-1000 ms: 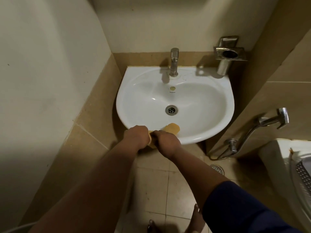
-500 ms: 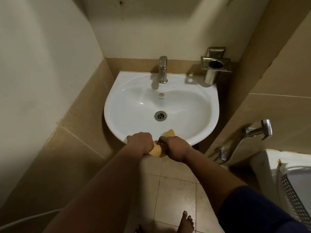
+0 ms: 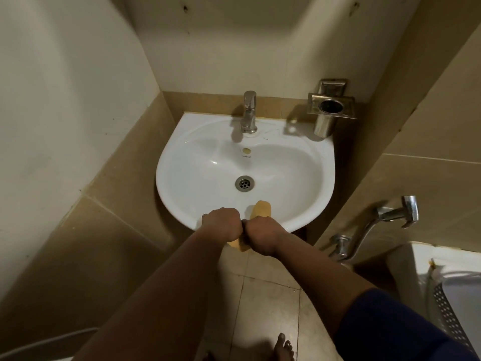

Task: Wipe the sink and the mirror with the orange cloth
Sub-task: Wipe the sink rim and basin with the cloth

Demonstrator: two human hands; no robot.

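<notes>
Head view: both fists meet at the front rim of the sink (image 3: 197,162). The left hand (image 3: 221,222) and right hand (image 3: 260,234) each grip the cloth (image 3: 262,209), one end lying inside the basin, the other hanging below the rim.

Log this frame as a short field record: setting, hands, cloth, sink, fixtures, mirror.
setting: small tiled bathroom corner
left hand: grips orange cloth
right hand: grips the same cloth, fists touching
cloth: one end over the sink front rim, other end below the fists
sink: white, drain open
fixtures: tap, metal holder
mirror: not in view
</notes>
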